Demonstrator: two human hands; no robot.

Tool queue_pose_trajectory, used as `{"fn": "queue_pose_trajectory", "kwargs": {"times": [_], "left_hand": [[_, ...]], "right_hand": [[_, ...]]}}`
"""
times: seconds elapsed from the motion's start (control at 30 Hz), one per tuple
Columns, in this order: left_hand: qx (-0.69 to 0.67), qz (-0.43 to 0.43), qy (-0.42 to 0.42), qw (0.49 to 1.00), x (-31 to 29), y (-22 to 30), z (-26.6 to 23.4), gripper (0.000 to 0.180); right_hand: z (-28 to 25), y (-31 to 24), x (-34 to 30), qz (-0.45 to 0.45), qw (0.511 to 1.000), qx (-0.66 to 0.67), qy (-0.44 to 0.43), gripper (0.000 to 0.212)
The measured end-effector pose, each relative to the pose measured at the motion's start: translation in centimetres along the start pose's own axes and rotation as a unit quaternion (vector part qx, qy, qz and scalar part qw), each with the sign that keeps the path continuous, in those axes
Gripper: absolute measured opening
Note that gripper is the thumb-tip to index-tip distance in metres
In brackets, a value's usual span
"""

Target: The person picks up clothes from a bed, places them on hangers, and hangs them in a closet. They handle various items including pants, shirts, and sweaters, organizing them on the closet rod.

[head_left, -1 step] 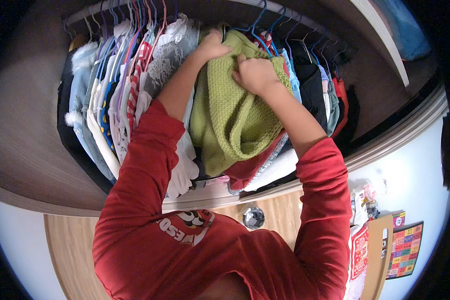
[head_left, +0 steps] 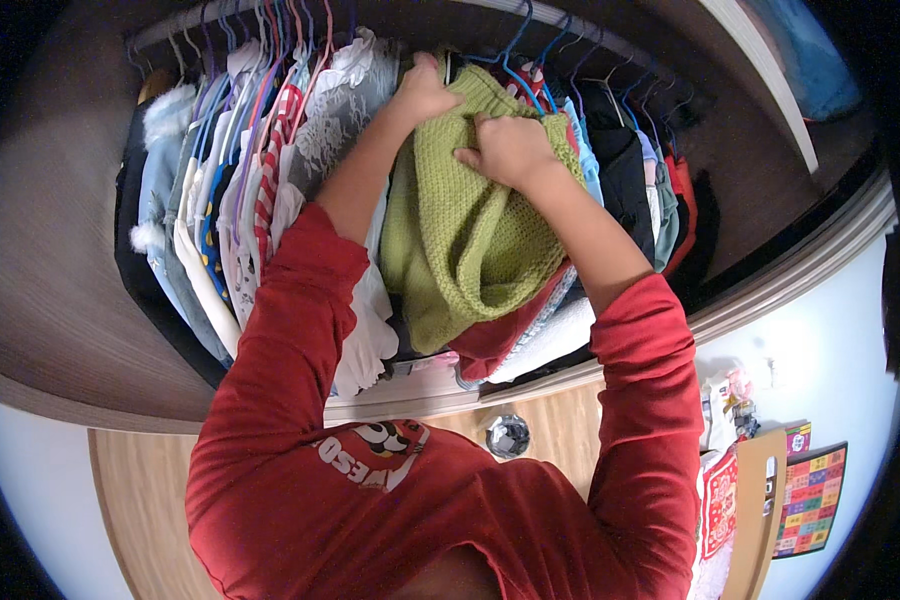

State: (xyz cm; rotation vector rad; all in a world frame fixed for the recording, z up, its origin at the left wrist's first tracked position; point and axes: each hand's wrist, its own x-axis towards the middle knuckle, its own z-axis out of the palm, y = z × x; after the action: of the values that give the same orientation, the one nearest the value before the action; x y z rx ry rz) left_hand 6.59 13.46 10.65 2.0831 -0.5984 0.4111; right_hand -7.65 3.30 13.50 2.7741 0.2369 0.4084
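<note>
A lime-green knitted sweater (head_left: 440, 225) hangs from a blue hanger (head_left: 515, 62) at the middle of the rail, its lower part folded in a loose loop. My left hand (head_left: 426, 92) is closed on its upper left shoulder, with the thumb pointing up and the fingertips hidden. To the right and a little lower, my right hand (head_left: 513, 150) grips the front of the knit, fingers curled in. Below the sweater shows a dark red garment (head_left: 490, 343). Beside my left forearm hangs a white lace garment (head_left: 332, 115).
Closely packed clothes hang along the wardrobe rail (head_left: 625, 62) on both sides, among them a light blue jacket with white fluff (head_left: 165, 150) and a black garment (head_left: 610, 130). A small bin (head_left: 507, 436) stands on the wooden floor (head_left: 145, 500) behind the wardrobe edge.
My left thumb is raised slightly at the sweater's shoulder. My right hand has shifted very slightly to the left; the clothes look the same.
</note>
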Motion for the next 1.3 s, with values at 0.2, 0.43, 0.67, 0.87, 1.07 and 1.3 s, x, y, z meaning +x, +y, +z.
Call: {"fn": "queue_pose_trajectory", "kwargs": {"times": [0.2,0.43,0.67,0.87,1.07,1.3], "left_hand": [[-0.080,0.291,-0.158,0.940,-2.4,0.8,-0.4,0.042],[0.307,0.150,-0.400,0.850,-2.7,4.5,-1.4,0.040],[0.160,0.214,-0.396,0.879,-2.5,3.1,-1.6,0.048],[0.318,0.259,-0.240,0.880,-4.6,5.5,-0.2,0.055],[0.251,0.376,-0.121,0.884,-5.4,2.6,0.7,0.047],[0.268,0.301,-0.027,0.915,-7.7,3.5,-3.6,0.042]], "right_hand": [[-1.3,0.0,0.4,0.015,0.996,0.044,-0.070,0.037],[-1.5,0.9,-1.7,-0.033,0.984,0.171,0.047,0.029],[-3.3,3.5,-13.4,-0.006,0.888,0.388,0.245,0.013],[-0.8,3.8,-18.8,0.068,0.873,0.430,0.221,0.011],[-1.6,-0.3,-6.2,-0.141,0.904,0.226,0.335,0.032],[-0.5,2.3,0.4,0.094,0.983,0.128,0.088,0.023]]}}
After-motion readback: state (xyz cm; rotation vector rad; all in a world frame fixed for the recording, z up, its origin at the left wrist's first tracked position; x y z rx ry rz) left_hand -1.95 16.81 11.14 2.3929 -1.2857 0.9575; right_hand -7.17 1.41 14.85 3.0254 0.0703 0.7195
